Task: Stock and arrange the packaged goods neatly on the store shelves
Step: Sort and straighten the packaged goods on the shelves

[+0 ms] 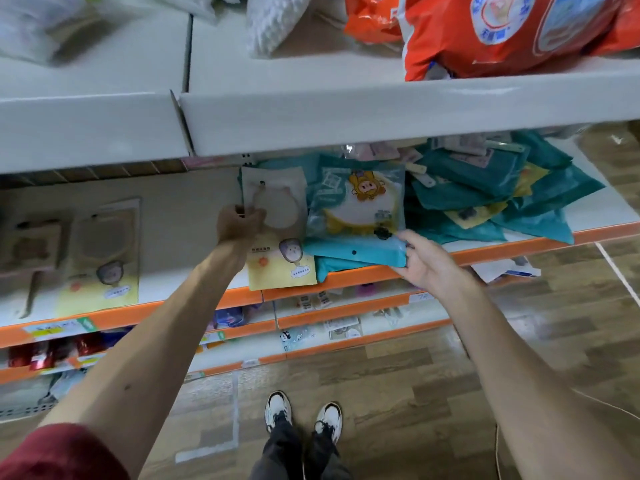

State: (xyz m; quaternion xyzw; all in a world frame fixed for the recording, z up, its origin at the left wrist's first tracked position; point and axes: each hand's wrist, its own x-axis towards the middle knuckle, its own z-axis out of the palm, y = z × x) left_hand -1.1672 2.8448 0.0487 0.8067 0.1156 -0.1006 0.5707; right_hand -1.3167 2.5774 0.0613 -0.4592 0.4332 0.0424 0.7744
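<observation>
My left hand (239, 226) grips the left edge of a flat beige-and-yellow card package (281, 258) that lies on the white middle shelf (180, 216). My right hand (427, 261) rests with fingers spread on the front right corner of a teal packet (349, 252). On that packet lies a clear pouch with a yellow cartoon figure (356, 202). Behind and to the right spreads a loose heap of teal packets (498, 192). A similar beige-and-yellow card package (102, 258) lies further left on the same shelf.
The upper shelf (346, 116) juts out overhead and carries large orange bags (502, 29) and white bags (273, 22). Orange-edged lower shelves (311, 317) hold small goods. My shoes (303, 415) stand on wood-pattern floor. Brown items (31, 247) lie at far left.
</observation>
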